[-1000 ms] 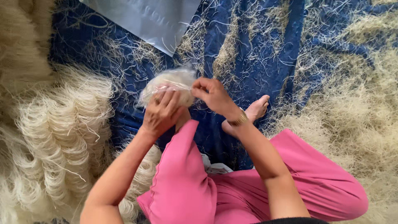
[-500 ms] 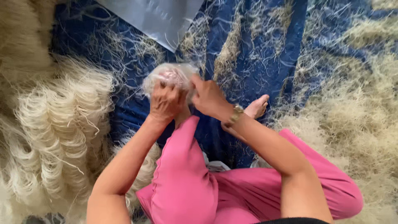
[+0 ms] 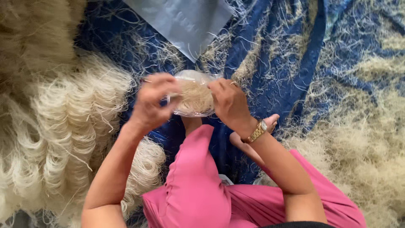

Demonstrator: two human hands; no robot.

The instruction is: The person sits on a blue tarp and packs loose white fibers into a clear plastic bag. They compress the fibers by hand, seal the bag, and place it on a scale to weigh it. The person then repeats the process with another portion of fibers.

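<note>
A blue cloth (image 3: pixel 270 63) covers the floor across the middle and far side of the scene, strewn all over with loose pale fibres. Along the left lies a big heap of curly cream fibre bundles (image 3: pixel 55 126), and on the right a looser, tangled mass of straw-coloured fibre (image 3: pixel 371 139) spreads from far to near. The person sits at the near edge in pink trousers (image 3: pixel 198 185), one knee raised toward the middle, with a bare foot (image 3: pixel 270 123) resting on the cloth just right of the hands. At the far edge, near the middle, lies a flat grey plastic sheet (image 3: pixel 185 19). Above the raised knee, both hands hold a small clear plastic bag stuffed with fibre (image 3: pixel 195 99). The left hand (image 3: pixel 154 103), blurred, is closed around the bag's left side. The right hand (image 3: pixel 228 103) grips its right side with curled fingers, and a gold wristwatch (image 3: pixel 256 131) sits on that wrist.
</note>
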